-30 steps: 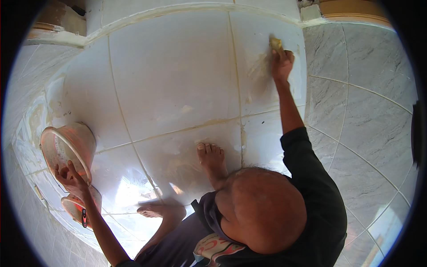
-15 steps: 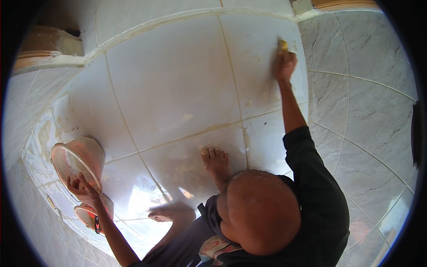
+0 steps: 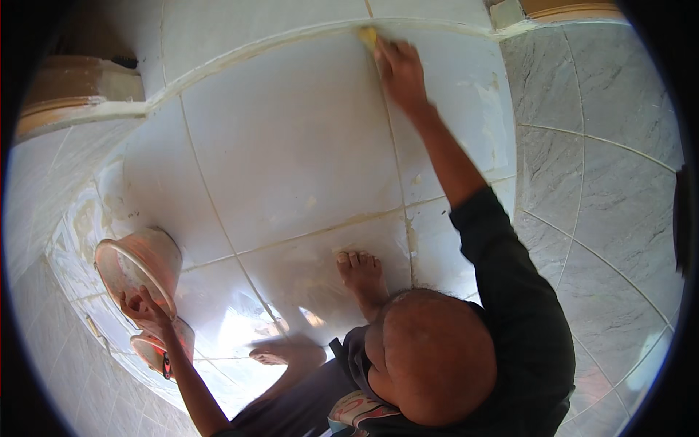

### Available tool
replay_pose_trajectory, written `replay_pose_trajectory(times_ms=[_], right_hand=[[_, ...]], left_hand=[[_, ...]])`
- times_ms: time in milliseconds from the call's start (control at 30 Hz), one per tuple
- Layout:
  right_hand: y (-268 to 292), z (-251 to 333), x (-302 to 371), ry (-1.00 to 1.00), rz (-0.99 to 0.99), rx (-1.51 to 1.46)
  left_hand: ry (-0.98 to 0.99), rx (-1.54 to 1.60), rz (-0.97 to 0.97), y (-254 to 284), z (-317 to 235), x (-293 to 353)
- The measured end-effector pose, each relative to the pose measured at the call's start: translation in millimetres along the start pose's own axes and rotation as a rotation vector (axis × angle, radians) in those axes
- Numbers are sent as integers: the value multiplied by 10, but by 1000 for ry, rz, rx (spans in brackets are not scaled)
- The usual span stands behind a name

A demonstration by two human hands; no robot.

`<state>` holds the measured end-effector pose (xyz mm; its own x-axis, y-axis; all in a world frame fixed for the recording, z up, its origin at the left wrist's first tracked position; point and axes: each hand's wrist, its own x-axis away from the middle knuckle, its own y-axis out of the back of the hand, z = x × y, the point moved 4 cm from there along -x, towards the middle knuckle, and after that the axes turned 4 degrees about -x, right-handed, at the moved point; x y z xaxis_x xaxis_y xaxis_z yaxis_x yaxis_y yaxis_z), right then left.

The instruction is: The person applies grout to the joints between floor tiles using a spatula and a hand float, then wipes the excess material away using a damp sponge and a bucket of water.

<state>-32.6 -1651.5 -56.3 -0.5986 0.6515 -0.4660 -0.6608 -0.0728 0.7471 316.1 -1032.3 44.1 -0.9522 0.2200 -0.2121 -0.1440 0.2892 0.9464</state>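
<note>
My right hand (image 3: 404, 73) reaches to the far side of the white tiled floor (image 3: 284, 146). Its fingers are closed on a small yellow sponge (image 3: 368, 38), pressed near the top of a grout line. Much of the sponge's detail is blurred. At the left, my left hand (image 3: 145, 312) hovers at the near rim of an orange-stained bucket (image 3: 164, 255), its fingers spread and holding nothing that I can see. The bucket leans so that its mouth shows, with a pale handle across it. Behind my left wrist is a smaller reddish bucket (image 3: 186, 339).
A small black and red object (image 3: 167, 365) shows beside my left forearm. Grey marbled tiles (image 3: 611, 182) lie to the right. Wooden door frame parts (image 3: 65, 84) stand at the far left. My bare feet (image 3: 362, 273) rest on the tiles, which carry pale smears.
My right hand has swept leftward and farther away with the sponge, from the right tile to the grout line. My left hand stays by the bucket. The whole view has shifted slightly.
</note>
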Motion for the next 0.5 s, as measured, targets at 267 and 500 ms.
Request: replay_pose_trajectory(times_ms=[267,500], right_hand=[[594,517,1669,118,484,-72],[979,844,2289,75,511,-222]], left_hand=[[6,36,35,37,-81,6],[-30,89,22,3,-87,-6]])
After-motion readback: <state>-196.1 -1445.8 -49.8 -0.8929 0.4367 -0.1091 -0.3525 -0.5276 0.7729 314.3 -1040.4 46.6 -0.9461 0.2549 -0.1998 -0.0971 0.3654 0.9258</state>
